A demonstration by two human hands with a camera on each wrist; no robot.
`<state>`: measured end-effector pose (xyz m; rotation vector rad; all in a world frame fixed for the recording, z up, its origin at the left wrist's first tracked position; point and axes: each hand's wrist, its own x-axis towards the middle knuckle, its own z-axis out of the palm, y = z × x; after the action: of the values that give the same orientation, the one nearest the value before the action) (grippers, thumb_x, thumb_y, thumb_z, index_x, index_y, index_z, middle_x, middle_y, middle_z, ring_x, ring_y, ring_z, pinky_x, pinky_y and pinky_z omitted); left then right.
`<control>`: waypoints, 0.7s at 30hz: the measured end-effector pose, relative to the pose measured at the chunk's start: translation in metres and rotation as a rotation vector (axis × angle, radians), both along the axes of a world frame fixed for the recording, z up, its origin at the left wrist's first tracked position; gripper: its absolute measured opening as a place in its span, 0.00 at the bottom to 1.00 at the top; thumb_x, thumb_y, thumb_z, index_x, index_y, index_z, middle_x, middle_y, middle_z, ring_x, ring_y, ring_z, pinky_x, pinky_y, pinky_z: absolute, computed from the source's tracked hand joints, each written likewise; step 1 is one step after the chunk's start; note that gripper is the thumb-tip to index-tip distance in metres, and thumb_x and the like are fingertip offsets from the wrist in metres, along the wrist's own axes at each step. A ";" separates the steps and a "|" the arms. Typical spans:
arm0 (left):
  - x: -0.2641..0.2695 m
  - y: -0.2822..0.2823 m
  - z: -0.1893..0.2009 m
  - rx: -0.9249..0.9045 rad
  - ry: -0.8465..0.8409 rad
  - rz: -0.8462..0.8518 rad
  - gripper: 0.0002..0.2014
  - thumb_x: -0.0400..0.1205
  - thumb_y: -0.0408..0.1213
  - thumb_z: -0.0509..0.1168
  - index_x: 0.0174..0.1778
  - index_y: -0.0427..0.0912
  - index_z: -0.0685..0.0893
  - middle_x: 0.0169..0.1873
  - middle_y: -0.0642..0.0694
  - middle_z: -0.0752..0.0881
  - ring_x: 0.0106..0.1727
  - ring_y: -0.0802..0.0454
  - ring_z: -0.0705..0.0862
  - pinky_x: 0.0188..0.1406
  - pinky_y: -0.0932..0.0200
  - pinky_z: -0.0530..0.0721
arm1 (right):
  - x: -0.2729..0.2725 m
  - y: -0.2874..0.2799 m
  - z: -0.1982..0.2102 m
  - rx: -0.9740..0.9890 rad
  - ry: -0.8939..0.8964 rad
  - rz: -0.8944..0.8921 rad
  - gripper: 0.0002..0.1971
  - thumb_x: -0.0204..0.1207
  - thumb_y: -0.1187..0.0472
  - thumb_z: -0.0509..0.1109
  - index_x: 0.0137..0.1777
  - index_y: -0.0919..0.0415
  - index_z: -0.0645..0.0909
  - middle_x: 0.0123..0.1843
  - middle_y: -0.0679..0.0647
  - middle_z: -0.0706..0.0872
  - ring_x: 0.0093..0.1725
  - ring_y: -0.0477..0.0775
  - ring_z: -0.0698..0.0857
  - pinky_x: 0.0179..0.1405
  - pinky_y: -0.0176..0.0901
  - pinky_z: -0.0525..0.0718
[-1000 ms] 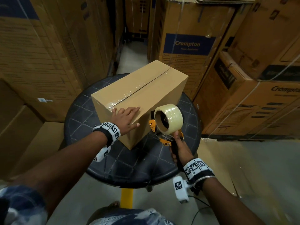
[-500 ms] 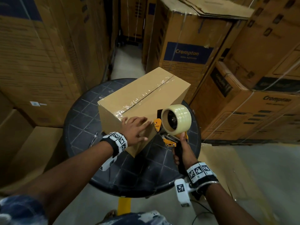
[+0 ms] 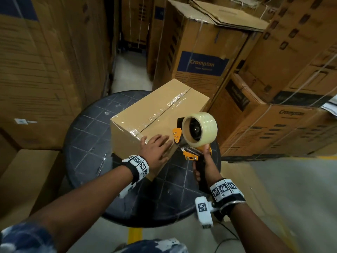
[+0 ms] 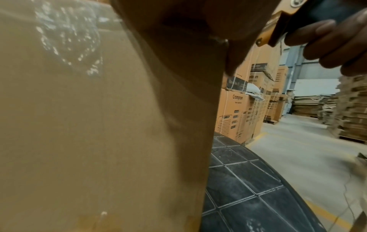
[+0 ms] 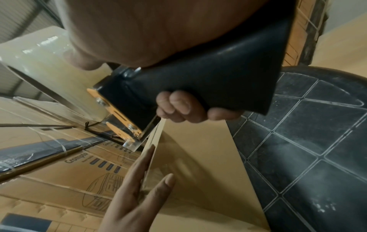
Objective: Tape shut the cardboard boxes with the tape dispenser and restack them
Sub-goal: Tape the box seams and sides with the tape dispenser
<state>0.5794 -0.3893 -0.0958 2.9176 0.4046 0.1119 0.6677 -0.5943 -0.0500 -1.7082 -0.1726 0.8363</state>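
Note:
A plain cardboard box (image 3: 155, 114) lies on the round black table (image 3: 87, 143), with clear tape along its top seam and down its near end. My left hand (image 3: 156, 152) lies flat with straight fingers on the box's near end face (image 5: 198, 164), pressing the tape there. The tape dispenser (image 3: 197, 134), orange and black with a roll of clear tape, is held by its black handle (image 5: 218, 87) in my right hand (image 3: 204, 167), at the box's near right corner. In the left wrist view the box face (image 4: 99, 125) fills the picture.
Tall printed cartons (image 3: 197, 57) stand stacked behind and to the right, and more cartons (image 3: 36, 70) wall the left side. A narrow aisle (image 3: 127, 70) runs back between them. Flat cardboard (image 3: 23, 179) lies low on the left. Concrete floor (image 3: 291, 189) opens at right.
My left hand has slid right along the box's near end toward the dispenser. The dispenser has come closer to the box's corner. The head view has shifted.

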 end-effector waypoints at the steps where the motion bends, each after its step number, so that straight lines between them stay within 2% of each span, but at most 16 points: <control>1: -0.001 0.004 0.002 0.016 0.043 -0.034 0.36 0.84 0.61 0.57 0.86 0.57 0.51 0.87 0.53 0.49 0.86 0.49 0.50 0.79 0.30 0.43 | -0.002 0.001 0.002 -0.001 0.007 -0.009 0.50 0.50 0.05 0.57 0.31 0.59 0.76 0.23 0.53 0.70 0.20 0.51 0.66 0.23 0.42 0.63; 4: -0.005 0.012 0.002 0.067 0.132 -0.107 0.37 0.86 0.60 0.53 0.87 0.52 0.45 0.87 0.49 0.42 0.87 0.48 0.46 0.80 0.32 0.44 | -0.007 0.006 0.008 0.024 0.030 -0.036 0.45 0.63 0.13 0.52 0.34 0.61 0.76 0.22 0.52 0.70 0.20 0.50 0.66 0.22 0.41 0.62; 7: -0.011 0.015 0.000 0.075 0.121 -0.134 0.35 0.87 0.58 0.52 0.87 0.51 0.46 0.87 0.48 0.43 0.87 0.49 0.46 0.81 0.32 0.44 | -0.012 0.008 0.012 0.028 0.057 -0.044 0.45 0.64 0.13 0.50 0.33 0.61 0.75 0.23 0.52 0.68 0.21 0.51 0.65 0.23 0.42 0.62; 11: -0.024 0.022 0.001 -0.111 -0.003 -0.120 0.34 0.82 0.54 0.62 0.84 0.55 0.59 0.86 0.55 0.55 0.86 0.53 0.54 0.82 0.36 0.42 | -0.018 0.013 0.019 0.033 0.071 -0.042 0.46 0.66 0.13 0.48 0.32 0.60 0.76 0.23 0.53 0.67 0.22 0.51 0.65 0.25 0.44 0.62; 13: -0.036 0.030 0.001 -0.222 -0.062 -0.104 0.32 0.78 0.51 0.67 0.80 0.57 0.67 0.83 0.59 0.63 0.83 0.54 0.61 0.81 0.40 0.44 | -0.021 0.015 0.022 0.049 0.071 -0.026 0.46 0.66 0.13 0.47 0.32 0.61 0.76 0.23 0.53 0.68 0.22 0.52 0.65 0.27 0.45 0.61; 15: -0.049 0.041 0.000 -0.304 -0.090 -0.103 0.31 0.73 0.50 0.68 0.74 0.58 0.72 0.79 0.61 0.69 0.80 0.55 0.65 0.80 0.43 0.45 | -0.024 0.019 0.024 0.050 0.059 -0.003 0.46 0.65 0.13 0.46 0.32 0.61 0.75 0.24 0.53 0.68 0.22 0.52 0.64 0.28 0.46 0.61; 18: -0.070 0.057 -0.001 -0.392 -0.099 -0.121 0.30 0.68 0.44 0.69 0.69 0.59 0.75 0.77 0.63 0.72 0.79 0.58 0.67 0.80 0.45 0.44 | -0.028 0.025 0.024 0.015 0.044 0.022 0.47 0.65 0.12 0.44 0.30 0.60 0.75 0.24 0.54 0.66 0.22 0.53 0.64 0.25 0.44 0.63; 21: -0.089 0.074 0.003 -0.479 -0.025 -0.177 0.32 0.71 0.40 0.75 0.71 0.61 0.74 0.78 0.65 0.69 0.79 0.65 0.62 0.80 0.50 0.38 | -0.035 0.032 0.026 -0.009 0.048 0.050 0.48 0.70 0.13 0.41 0.29 0.60 0.76 0.24 0.54 0.66 0.21 0.52 0.64 0.23 0.41 0.64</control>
<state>0.4909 -0.3157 -0.0932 2.4609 0.1397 0.0211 0.6323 -0.5618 -0.0241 -1.6962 -0.1793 0.9153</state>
